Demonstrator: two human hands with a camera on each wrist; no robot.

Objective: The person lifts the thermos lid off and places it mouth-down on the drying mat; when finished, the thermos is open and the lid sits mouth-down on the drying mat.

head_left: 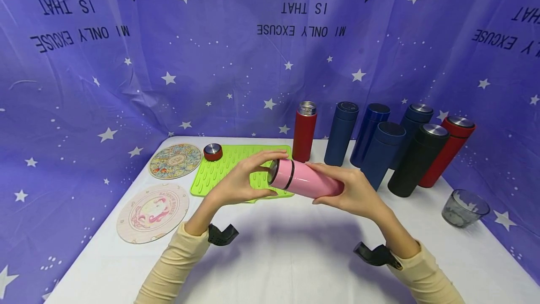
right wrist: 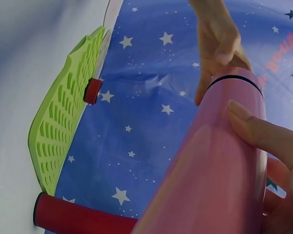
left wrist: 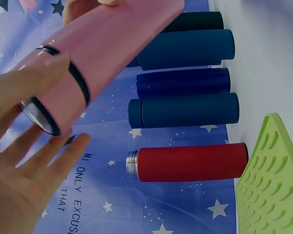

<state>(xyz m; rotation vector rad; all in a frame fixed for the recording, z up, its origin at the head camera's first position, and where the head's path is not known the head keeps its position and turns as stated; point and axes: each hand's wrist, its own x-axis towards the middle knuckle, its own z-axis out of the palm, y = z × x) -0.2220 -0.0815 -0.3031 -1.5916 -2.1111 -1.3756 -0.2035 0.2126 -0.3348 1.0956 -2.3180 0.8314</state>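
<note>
A pink thermos flask (head_left: 310,179) is held tilted in the air, its capped end toward the left. My right hand (head_left: 352,189) grips it near its base, thumb along the body in the right wrist view. My left hand (head_left: 244,179) is spread around the pink cap (head_left: 281,173), which has a black ring and a metal top. In the left wrist view the left fingers (left wrist: 63,165) are apart and fairly straight, and the thumb lies over the cap; whether it touches is hard to tell. An uncapped red flask (head_left: 304,133) stands behind.
A green drying mat (head_left: 228,165) carries a red cap (head_left: 213,152). Two round coasters, one patterned (head_left: 176,161) and one pink (head_left: 153,213), lie at left. Several flasks, including a black one (head_left: 415,163), stand at right near a glass bowl (head_left: 464,209). A purple curtain (head_left: 228,69) hangs behind.
</note>
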